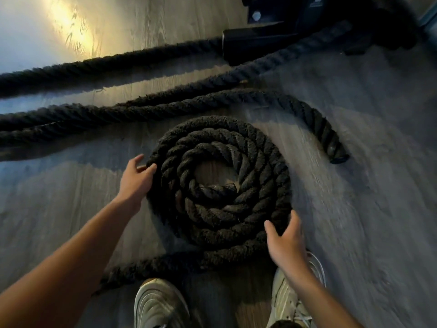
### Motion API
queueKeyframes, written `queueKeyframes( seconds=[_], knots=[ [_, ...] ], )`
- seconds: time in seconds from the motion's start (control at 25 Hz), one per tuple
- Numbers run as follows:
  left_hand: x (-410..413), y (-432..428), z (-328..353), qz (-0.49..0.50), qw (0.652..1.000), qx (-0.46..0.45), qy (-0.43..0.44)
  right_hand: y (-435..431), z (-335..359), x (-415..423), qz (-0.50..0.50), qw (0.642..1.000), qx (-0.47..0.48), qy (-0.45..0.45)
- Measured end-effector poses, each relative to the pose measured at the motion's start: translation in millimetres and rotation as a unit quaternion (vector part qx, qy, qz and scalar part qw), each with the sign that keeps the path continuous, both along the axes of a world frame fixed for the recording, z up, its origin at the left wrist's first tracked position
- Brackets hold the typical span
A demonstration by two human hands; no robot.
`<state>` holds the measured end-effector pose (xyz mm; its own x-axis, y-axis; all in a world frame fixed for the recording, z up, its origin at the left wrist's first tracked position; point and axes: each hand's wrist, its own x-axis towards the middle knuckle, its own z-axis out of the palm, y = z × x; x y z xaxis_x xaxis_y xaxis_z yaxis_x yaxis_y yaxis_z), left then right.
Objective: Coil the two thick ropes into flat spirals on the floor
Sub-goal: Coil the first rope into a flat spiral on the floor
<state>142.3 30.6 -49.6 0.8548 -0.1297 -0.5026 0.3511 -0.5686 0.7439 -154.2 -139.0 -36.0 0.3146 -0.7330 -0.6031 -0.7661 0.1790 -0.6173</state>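
The left hand [138, 176] and right hand [286, 240], both spread, push the coil's [255, 162] sides, likely to keep it tight and flat.

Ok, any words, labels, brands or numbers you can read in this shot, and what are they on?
No text can be read anywhere.
The coil, ropes and shoes show no visible marking; the frame is too dark and blurred to tell.

Left hand [137, 177]: I reach it forward, arm stretched, fingers loosely spread and slightly bent.
Right hand [287, 242]: I hold it nearer me, thumb apart, fingers gently curved.
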Motion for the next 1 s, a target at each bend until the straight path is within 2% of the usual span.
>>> queueKeyframes(
  seconds=[0.16, 0.24, 0.4, 0.52, 0.64, 0.72, 0.8, 0.88, 1.0],
  knots=[
    [11.5, -6.2, -8.2, -0.057, 0.995, 0.072, -0.041, -25.8, -6.5, 15.5, 0.054, 0.998, 0.013, 0.005],
    [5.9, -1.1, -9.2, -0.052, 0.994, 0.092, -0.039, -59.0, -11.1, 28.5, 0.087, 0.996, -0.003, 0.001],
    [-28.8, 25.7, -18.5, -0.041, 0.997, 0.067, 0.017, -120.6, -7.0, 62.8, 0.109, 0.989, -0.100, -0.028],
    [-54.9, 38.5, -22.0, -0.035, 0.996, 0.067, 0.057, -138.8, -10.6, 75.4, 0.084, 0.988, -0.120, -0.040],
    [-50.0, 40.9, -16.1, -0.018, 0.993, 0.098, 0.062, -116.5, -12.0, 59.2, 0.021, 0.995, -0.093, -0.026],
    [-29.1, 35.5, -8.8, 0.002, 0.995, 0.096, 0.033, -78.8, -6.5, 34.6, 0.004, 0.999, -0.032, -0.033],
    [-5.0, 21.2, -3.3, 0.014, 0.999, 0.048, 0.004, -33.2, 3.8, 12.0, 0.022, 0.999, 0.027, -0.031],
    [8.4, 4.1, -0.4, -0.006, 1.000, 0.014, -0.014, -1.2, 7.4, 3.6, 0.047, 0.998, 0.041, -0.022],
    [11.9, -2.7, -5.3, -0.013, 1.000, 0.011, -0.019, -6.4, 0.0, 16.9, 0.066, 0.996, 0.060, -0.002]
  ],
)
